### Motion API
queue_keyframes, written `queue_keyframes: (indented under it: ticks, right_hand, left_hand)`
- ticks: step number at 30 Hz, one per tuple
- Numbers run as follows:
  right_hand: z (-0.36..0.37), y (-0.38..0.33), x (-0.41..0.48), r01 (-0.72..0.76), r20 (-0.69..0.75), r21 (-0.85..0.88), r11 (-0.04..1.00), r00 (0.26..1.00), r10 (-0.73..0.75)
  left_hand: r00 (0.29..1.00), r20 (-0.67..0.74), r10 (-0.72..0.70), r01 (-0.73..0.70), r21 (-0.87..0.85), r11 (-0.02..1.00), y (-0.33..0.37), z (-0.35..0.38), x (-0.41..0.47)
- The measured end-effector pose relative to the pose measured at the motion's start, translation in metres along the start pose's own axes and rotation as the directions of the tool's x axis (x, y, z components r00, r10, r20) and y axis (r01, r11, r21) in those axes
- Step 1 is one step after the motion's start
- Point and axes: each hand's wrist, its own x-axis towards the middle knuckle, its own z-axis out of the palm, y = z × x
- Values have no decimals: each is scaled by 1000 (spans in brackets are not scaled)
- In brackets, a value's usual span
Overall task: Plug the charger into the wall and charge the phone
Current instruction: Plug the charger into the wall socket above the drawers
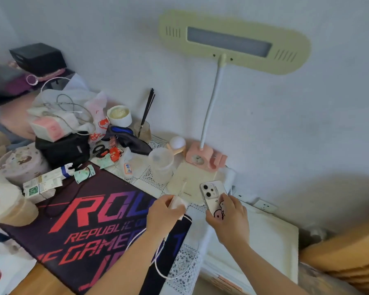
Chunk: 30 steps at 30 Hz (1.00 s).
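Note:
My left hand [162,211] grips a white charger block [178,202] above the right edge of the dark desk mat. Its white cable [158,265] loops down past my left forearm. My right hand [230,220] holds a phone [213,193] face down, its clear case showing the twin camera lenses and a pink cartoon figure. The phone lies over a cream pad by the lamp base. A white wall socket [264,206] sits low on the wall, just right of the phone.
A pale green desk lamp [234,41] on a pink base [202,159] stands at the wall. A clear cup [161,165], a reed diffuser [143,128], a black pouch [64,149] and other clutter fill the left. A cream box [271,241] lies right.

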Motion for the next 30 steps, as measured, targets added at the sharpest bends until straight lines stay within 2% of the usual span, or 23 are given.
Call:
queue_keyframes:
  ticks: [3,6,10,16,19,20,22,25,27,30]
  right_hand:
    - [-27,10,1,-81,-21,159,984,996,85]
    - [-53,23,-4,-174,-39,406,897,978,207]
    - [-82,50,-12,-280,25,669,689,934,355]
    - [-118,106,-18,-345,128,859,378,860,494]
    - [-129,136,-17,-402,252,906,134,765,592]
    - [-131,146,-17,-400,302,916,39,749,590]
    - [-136,164,-15,-368,365,924,-106,764,531]
    - [-140,189,-10,-345,426,904,-253,779,460]
    - [-142,204,-7,-361,449,890,-280,805,388]
    - [-142,227,-2,-385,451,889,-249,833,322]
  left_hand:
    - [995,76,58,-53,-66,996,24,18,2]
    - [976,163,145,-132,-87,987,49,40,2]
    - [940,276,201,-170,-130,977,81,76,-5]
    - [888,416,194,-129,-180,975,112,136,-19]
    - [869,460,181,-121,-156,980,119,166,-24]
    - [867,466,174,-116,-150,982,120,176,-25]
    - [872,464,154,-94,-150,984,121,196,-26]
    - [886,449,115,-51,-151,987,118,223,-26]
    - [889,452,72,-3,-151,989,112,240,-25]
    - [890,456,1,76,-151,986,96,261,-23]
